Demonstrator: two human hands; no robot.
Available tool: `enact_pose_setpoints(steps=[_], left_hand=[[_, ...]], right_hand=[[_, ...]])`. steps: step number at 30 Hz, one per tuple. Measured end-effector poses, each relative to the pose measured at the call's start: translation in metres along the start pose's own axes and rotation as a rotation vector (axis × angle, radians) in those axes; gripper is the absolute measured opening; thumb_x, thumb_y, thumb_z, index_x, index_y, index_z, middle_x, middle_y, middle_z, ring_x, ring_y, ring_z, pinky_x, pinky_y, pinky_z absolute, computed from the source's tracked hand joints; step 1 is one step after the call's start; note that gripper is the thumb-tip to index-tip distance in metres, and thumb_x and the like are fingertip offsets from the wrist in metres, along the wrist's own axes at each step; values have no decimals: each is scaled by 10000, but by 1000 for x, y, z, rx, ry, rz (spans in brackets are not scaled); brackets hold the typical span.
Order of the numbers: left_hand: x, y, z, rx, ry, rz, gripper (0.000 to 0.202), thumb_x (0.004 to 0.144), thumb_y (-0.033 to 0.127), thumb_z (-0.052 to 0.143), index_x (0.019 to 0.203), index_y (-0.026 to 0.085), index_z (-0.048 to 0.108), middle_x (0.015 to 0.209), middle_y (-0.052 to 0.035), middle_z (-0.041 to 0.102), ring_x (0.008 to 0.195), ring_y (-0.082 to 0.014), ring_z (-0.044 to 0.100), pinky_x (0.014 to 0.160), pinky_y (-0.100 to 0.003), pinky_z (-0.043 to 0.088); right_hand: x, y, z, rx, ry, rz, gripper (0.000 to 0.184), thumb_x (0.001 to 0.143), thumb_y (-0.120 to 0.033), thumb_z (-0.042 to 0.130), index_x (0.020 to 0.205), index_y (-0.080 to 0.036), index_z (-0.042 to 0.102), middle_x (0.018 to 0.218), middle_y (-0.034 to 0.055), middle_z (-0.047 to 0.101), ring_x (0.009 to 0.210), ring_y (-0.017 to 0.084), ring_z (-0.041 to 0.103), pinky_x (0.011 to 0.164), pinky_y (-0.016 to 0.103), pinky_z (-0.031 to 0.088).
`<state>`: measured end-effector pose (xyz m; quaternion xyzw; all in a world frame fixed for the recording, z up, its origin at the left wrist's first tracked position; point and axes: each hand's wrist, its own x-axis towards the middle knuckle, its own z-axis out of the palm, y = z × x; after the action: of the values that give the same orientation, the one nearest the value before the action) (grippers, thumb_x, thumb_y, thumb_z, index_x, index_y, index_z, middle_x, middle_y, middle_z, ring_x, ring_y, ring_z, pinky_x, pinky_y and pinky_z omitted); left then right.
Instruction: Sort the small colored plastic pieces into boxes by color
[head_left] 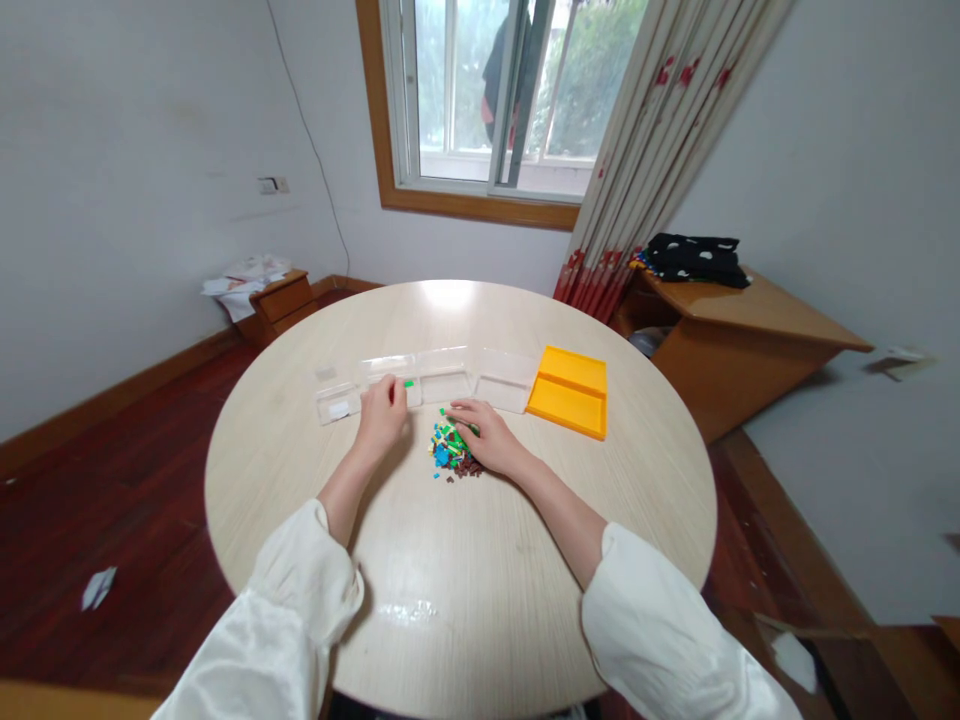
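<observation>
A small heap of tiny coloured pieces point(450, 452), green, blue, yellow and brown, lies in the middle of the round wooden table point(457, 560). My right hand point(484, 430) rests on the heap's right side with its fingers curled onto the pieces. My left hand point(382, 410) is closed, its fingertips at a clear plastic tray point(390, 375); a small green piece point(409, 383) lies just beyond them. Whether the fingers hold anything is hidden.
A row of several clear trays point(442, 375) runs across the table behind my hands, ending at an orange tray point(570, 392) on the right. A wooden desk point(742, 320) with dark cloth stands right, a low cabinet point(281, 300) left, under a window.
</observation>
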<state>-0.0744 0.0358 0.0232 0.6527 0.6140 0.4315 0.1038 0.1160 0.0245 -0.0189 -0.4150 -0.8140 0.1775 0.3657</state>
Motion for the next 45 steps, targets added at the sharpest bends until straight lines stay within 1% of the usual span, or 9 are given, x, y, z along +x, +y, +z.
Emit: enact_pose_setpoints(steps=[2, 4, 9, 13, 20, 29, 36, 39, 45], left_hand=[[5, -8, -11, 58, 64, -54, 262, 821, 218, 380, 568, 184, 443, 515, 24, 458, 532, -123, 424, 553, -251, 276], [8, -18, -23, 127, 120, -97, 258, 825, 254, 390, 605, 178, 499, 573, -6, 537, 569, -141, 476, 577, -258, 300], [11, -47, -47, 283, 145, -213, 225, 797, 276, 449, 781, 155, 638, 810, -97, 685, 764, -231, 606, 704, -313, 377], [10, -58, -54, 323, 130, -278, 207, 769, 242, 483, 816, 159, 667, 880, -110, 703, 890, -279, 621, 808, -372, 393], [14, -64, -58, 305, 92, -374, 201, 730, 197, 528, 820, 160, 704, 881, -110, 713, 908, -294, 629, 844, -412, 407], [16, -63, -51, 35, 171, -319, 240, 719, 251, 548, 818, 114, 718, 797, -104, 712, 679, -201, 608, 657, -299, 437], [16, -60, -36, -335, 208, -283, 207, 651, 294, 625, 735, 116, 686, 740, -75, 695, 673, -164, 608, 633, -257, 446], [13, -47, -34, -497, 175, -306, 225, 604, 316, 675, 702, 115, 662, 722, -66, 688, 700, -163, 611, 659, -263, 456], [7, -30, -26, -699, 23, -288, 359, 522, 415, 740, 719, 127, 651, 774, -80, 695, 778, -182, 618, 704, -288, 451]], right_hand=[[-1, -2, -1, -19, -38, -18, 290, 846, -117, 477, 1052, -171, 675, 1154, 108, 624, 1085, 195, 547, 969, 384, 416], [-1, -4, -2, -41, -57, -19, 284, 848, -119, 477, 1038, -176, 680, 1127, 100, 646, 1064, 199, 566, 956, 386, 429], [1, -6, -3, -67, -72, -8, 274, 841, -107, 473, 992, -161, 695, 1088, 108, 671, 1027, 206, 596, 929, 382, 452], [1, -2, -2, -58, -33, 20, 297, 805, -58, 467, 946, -170, 704, 1037, 95, 690, 997, 195, 615, 907, 369, 466], [1, 6, 0, -40, 57, 108, 323, 752, -4, 457, 871, -162, 713, 952, 84, 714, 936, 189, 642, 877, 357, 490], [2, 6, -1, 17, 91, 165, 259, 748, -33, 494, 786, -179, 704, 856, 53, 716, 835, 169, 650, 813, 328, 502], [2, 3, -1, 58, 99, 187, 154, 775, -148, 547, 798, -174, 697, 783, 43, 697, 740, 153, 619, 733, 292, 486], [2, 1, -2, 72, 106, 197, 145, 773, -188, 560, 823, -168, 695, 758, 39, 688, 698, 148, 601, 694, 285, 480], [0, 1, -3, 70, 112, 195, 134, 754, -225, 592, 821, -161, 688, 712, 26, 663, 644, 139, 572, 639, 274, 467]])
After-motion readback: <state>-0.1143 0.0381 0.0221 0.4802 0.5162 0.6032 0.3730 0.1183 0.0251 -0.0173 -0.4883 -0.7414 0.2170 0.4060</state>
